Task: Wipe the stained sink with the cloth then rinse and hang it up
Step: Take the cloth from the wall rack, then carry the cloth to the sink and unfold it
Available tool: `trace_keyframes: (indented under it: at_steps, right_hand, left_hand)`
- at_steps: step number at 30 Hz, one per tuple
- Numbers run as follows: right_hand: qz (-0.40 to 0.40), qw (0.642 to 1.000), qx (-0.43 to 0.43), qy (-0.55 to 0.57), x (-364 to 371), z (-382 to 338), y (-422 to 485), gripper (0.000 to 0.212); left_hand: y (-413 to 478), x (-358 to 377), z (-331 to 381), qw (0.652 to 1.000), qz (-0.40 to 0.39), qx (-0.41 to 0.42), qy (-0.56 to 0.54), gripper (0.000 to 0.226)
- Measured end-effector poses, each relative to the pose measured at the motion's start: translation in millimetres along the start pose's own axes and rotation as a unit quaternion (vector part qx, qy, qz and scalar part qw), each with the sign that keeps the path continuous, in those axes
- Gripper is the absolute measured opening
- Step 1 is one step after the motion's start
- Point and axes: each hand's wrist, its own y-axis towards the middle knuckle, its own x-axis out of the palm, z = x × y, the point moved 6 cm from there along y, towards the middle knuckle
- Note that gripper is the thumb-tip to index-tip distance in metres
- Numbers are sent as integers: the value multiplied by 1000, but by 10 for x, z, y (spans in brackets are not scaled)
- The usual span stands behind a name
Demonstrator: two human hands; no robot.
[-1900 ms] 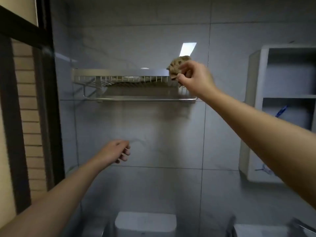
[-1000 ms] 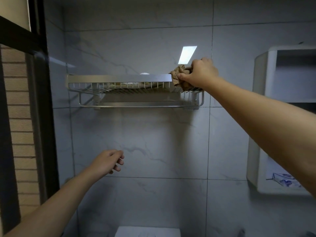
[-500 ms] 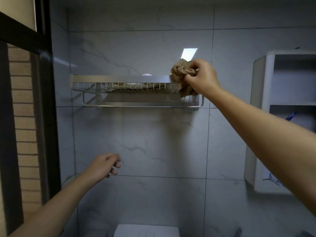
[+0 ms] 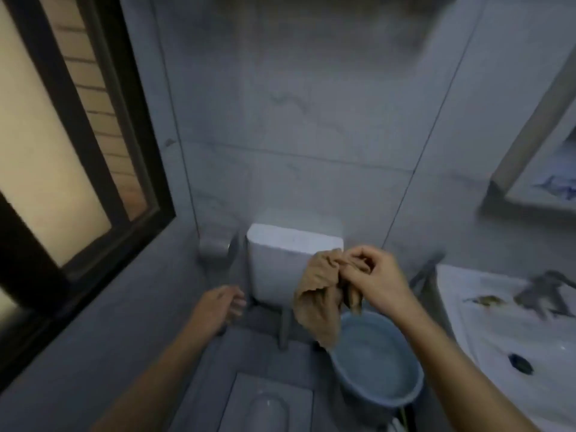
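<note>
My right hand (image 4: 375, 277) grips a crumpled tan cloth (image 4: 319, 299) by its top, and the cloth hangs down in front of the white cistern and above a blue bucket. The white sink (image 4: 498, 332) lies at the right edge, with brownish stains near its grey tap (image 4: 544, 291) and a dark drain hole in the basin. My left hand (image 4: 219, 307) hovers lower left with fingers loosely curled and nothing in it. The frame is blurred by motion.
A white cistern (image 4: 274, 260) stands against the grey tiled wall. A blue bucket (image 4: 378, 360) holding water sits on the floor beside a squat toilet (image 4: 265, 406). A dark-framed window (image 4: 84, 169) fills the left. A white cabinet (image 4: 536, 169) hangs at the upper right.
My right hand has pulled the cloth off the wall rack and brought it down to waist height. The view has swung down from the rack to the cistern, bucket and sink.
</note>
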Motion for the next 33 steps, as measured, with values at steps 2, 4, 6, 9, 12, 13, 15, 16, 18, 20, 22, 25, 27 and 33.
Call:
trace_keyframes:
  at_steps: [2,4,6,9,12,13,15,16,18,20,22,25,27,33]
  right_hand:
    - [-27,996,83,-4,384,722,-569,10]
    - [-57,987,151,-19,675,1309,-1105,11]
    - [-91,969,225,-33,874,1772,-1624,7]
    - [-98,946,305,-53,950,2217,-2274,9]
    - [-92,930,349,-65,926,2403,-2778,15]
    - [-86,926,361,-65,908,2444,-2916,15]
    - [-76,920,377,-71,867,2498,-3139,12]
    - [-69,917,386,-72,844,2520,-3233,11]
    - [-47,911,403,-71,793,2552,-3411,10]
    - [-18,905,419,-62,742,2584,-3605,9]
    - [15,897,438,-58,687,2628,-3846,8]
    - [60,884,460,-63,569,2682,-4268,7]
    - [89,870,481,-65,452,2707,-4580,9]
    - [195,829,523,-41,114,2796,-5412,13]
  left_hand:
    - [-208,62,-881,994,-4,-107,-13,32]
    - [-483,60,-1622,984,-4,-178,-14,31]
    - [-788,9,-2219,979,-8,-205,10,29]
    - [-1177,-128,-2880,971,-9,-236,43,30]
    - [-1446,-274,-3317,958,-4,-280,61,32]
    - [-1512,-314,-3418,954,-7,-293,67,32]
    - [-1603,-369,-3559,948,-15,-307,80,33]
    - [-1625,-387,-3601,947,-19,-309,85,34]
    - [-1623,-394,-3660,946,-26,-310,95,32]
    - [-1580,-313,-3713,943,-49,-308,119,31]
    - [-1508,-116,-3736,935,-92,-303,159,33]
    - [-1419,366,-3665,914,-201,-248,250,35]
    - [-1393,709,-3513,893,-270,-181,310,39]
    - [-1489,1467,-3031,883,-323,-75,333,40]
